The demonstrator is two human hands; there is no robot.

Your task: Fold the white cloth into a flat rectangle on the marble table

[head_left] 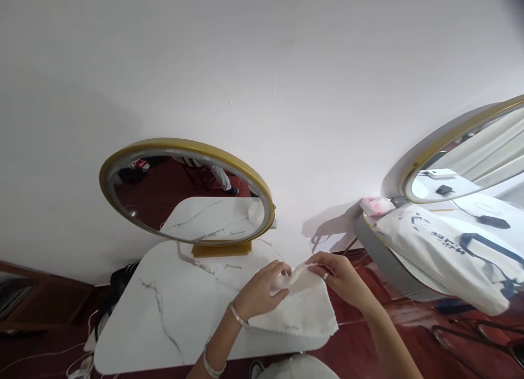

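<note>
A thin white cloth (305, 308), possibly a soft bag, hangs partly over the right end of the white marbled table; its lower and right edges are zigzag-cut. My right hand (333, 275), with a ring on one finger, pinches its top right edge between thumb and fingers. Opposite it, my left hand (264, 289) curls around the gathered top left part, thumb and forefinger slightly apart with white material between them. Two bracelets circle my left wrist. What lies behind the folds is hidden.
The marbled table (135, 319) carries a gold-rimmed oval mirror (186, 144) on a gold base. To the right, a second table (368, 248) holds a white printed tote bag (434, 248), a pink tissue pack (376, 206) and another mirror (462, 136). Cables (45, 355) lie at lower left.
</note>
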